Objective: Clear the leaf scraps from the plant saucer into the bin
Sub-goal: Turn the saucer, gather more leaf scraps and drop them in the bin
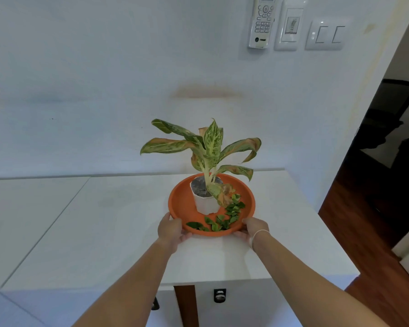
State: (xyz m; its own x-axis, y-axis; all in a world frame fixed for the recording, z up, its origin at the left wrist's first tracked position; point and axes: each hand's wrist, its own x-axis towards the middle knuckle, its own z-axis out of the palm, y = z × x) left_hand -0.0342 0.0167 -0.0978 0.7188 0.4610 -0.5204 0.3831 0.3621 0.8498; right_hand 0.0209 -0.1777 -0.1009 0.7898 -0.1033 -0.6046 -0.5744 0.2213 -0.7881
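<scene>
An orange plant saucer [181, 204] sits on a white cabinet top. In it stands a white pot [204, 204] with a speckled green plant [208, 147]. Several small green leaf scraps [222, 220] lie in the saucer's near and right part. My left hand [171, 230] grips the saucer's near-left rim, thumb on top. My right hand [254, 228] grips the near-right rim. No bin is in view.
The white cabinet top [104, 232] stretches left and toward me; its right edge drops to a wooden floor [364, 232]. A white wall stands close behind the plant, with a remote holder [261, 22] and switches [326, 34] high up. A dark doorway opens at right.
</scene>
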